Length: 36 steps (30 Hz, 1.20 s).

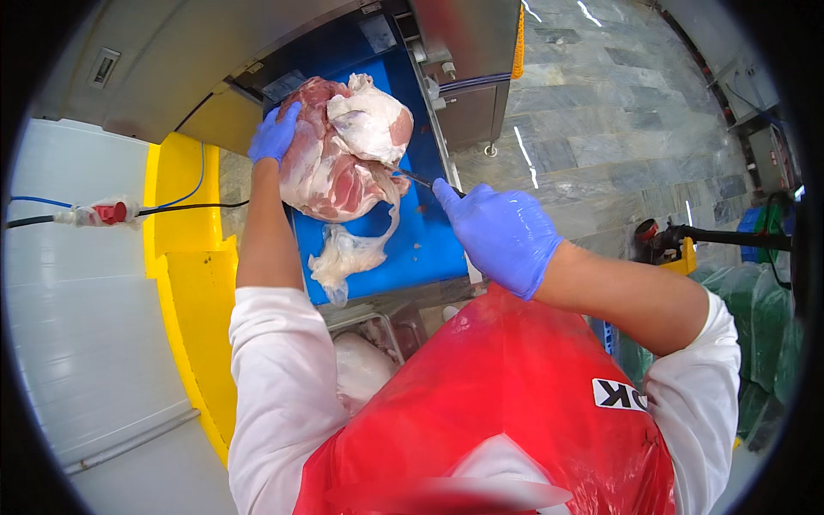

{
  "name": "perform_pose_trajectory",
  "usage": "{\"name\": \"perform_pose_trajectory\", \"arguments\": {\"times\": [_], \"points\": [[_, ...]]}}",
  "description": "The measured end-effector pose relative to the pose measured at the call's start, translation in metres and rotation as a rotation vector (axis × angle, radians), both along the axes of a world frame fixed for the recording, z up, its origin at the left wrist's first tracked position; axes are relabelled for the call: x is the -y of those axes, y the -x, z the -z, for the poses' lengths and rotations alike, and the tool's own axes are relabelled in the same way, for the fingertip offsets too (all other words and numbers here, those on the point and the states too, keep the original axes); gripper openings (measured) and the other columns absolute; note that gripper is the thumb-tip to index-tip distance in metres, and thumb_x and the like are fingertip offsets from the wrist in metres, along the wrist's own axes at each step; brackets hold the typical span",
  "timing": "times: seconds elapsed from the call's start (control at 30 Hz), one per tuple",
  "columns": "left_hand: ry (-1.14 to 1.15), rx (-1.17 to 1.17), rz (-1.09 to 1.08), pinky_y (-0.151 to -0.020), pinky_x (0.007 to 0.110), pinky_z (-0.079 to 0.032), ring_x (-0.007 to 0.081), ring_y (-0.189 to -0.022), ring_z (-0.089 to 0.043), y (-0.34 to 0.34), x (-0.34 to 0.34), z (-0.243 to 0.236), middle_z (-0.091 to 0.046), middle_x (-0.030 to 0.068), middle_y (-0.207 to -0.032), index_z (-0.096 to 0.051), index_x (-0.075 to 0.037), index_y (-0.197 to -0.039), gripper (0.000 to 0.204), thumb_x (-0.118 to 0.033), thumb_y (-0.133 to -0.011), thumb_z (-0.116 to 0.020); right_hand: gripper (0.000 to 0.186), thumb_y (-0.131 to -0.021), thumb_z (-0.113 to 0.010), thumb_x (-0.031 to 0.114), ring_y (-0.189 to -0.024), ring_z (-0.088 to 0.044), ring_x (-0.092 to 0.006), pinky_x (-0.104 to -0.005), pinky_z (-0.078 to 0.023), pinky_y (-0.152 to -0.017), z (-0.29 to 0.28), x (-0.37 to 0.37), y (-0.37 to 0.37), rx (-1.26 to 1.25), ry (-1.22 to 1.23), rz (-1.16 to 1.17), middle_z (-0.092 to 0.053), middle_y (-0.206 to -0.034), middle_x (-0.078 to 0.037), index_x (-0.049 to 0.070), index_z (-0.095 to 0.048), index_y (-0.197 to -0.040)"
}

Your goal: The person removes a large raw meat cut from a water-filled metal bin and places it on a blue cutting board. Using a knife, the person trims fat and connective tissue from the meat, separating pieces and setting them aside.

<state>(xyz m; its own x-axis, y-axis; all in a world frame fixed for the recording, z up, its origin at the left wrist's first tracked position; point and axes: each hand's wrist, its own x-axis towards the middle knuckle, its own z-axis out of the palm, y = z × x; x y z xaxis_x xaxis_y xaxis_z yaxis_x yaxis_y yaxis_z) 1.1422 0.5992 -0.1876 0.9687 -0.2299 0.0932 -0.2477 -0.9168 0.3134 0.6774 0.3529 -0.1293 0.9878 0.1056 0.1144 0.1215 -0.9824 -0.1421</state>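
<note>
A large piece of raw pink meat with white fat (330,172) rests on a blue board (395,262). My left hand (273,130), in a purple glove, grips the meat's upper left side. My right hand (498,232), gloved the same, holds a knife (414,177) by its handle, and the blade meets the meat's right side below a pale fatty lump (365,112). A loose strip of whitish trim (343,262) trails from the meat down to the board's near edge.
Steel equipment (455,94) borders the board. A tray with meat (360,369) sits below its near edge. On the left are a yellow barrier (184,318) and cables with a red plug (110,213). A black bar (721,239) and green plastic-covered items (747,318) stand at right.
</note>
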Motion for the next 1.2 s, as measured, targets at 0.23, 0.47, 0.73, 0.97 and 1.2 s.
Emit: {"name": "perform_pose_trajectory", "arguments": {"times": [0.23, 0.47, 0.73, 0.97, 1.2], "points": [[0.016, 0.122, -0.021, -0.119, 0.05, -0.041, 0.0432, -0.141, -0.054, 0.031, 0.002, -0.003, -0.058, 0.0239, -0.152, -0.058, -0.013, -0.152, 0.089, -0.078, -0.091, -0.056, 0.063, -0.083, -0.07, 0.006, -0.073, -0.074, -0.0348, -0.0444, -0.059, -0.061, -0.041, 0.014, -0.053, -0.108, 0.156, -0.246, -0.07, -0.083, -0.02, -0.003, -0.055, -0.143], [0.029, 0.156, -0.01, -0.116, 0.053, -0.044, 0.0442, -0.138, -0.056, 0.036, 0.001, 0.0, -0.06, 0.0264, -0.147, -0.059, -0.015, -0.152, 0.093, -0.082, -0.088, -0.058, 0.028, -0.083, -0.065, 0.003, -0.08, -0.075, -0.036, -0.0462, -0.06, -0.065, -0.096, 0.053, -0.152, -0.283, 0.231, -0.511, -0.074, -0.089, -0.025, -0.001, -0.077, -0.108], [0.059, 0.113, 0.011, -0.116, 0.052, -0.044, 0.044, -0.138, -0.057, 0.038, -0.005, 0.003, -0.059, 0.0262, -0.149, -0.06, -0.015, -0.151, 0.091, -0.08, -0.088, -0.061, 0.026, -0.094, -0.062, 0.019, -0.085, -0.067, -0.0247, -0.0424, -0.052, -0.077, -0.123, 0.068, -0.223, -0.732, 0.056, -0.761, -0.076, -0.093, -0.017, 0.001, -0.075, -0.107], [0.067, 0.183, 0.046, -0.116, 0.051, -0.044, 0.0434, -0.136, -0.058, 0.036, -0.009, 0.005, -0.062, 0.0256, -0.146, -0.061, -0.014, -0.15, 0.087, -0.078, -0.09, -0.06, 0.042, -0.096, -0.07, 0.02, -0.08, -0.072, -0.026, -0.0417, -0.059, -0.08, -0.064, 0.131, -0.195, -0.59, -0.23, -0.417, -0.078, -0.101, -0.021, 0.008, -0.072, -0.136], [0.19, 0.048, 0.103, -0.115, 0.046, -0.044, 0.0411, -0.137, -0.058, 0.038, 0.0, -0.007, -0.063, 0.0235, -0.147, -0.061, -0.007, -0.148, 0.08, -0.068, -0.096, -0.061, 0.037, -0.096, -0.068, 0.022, -0.091, -0.071, -0.045, -0.052, -0.057, -0.08, 0.05, 0.133, -0.035, -0.157, -0.456, -0.108, -0.074, -0.1, -0.023, 0.013, -0.068, -0.132]]}}
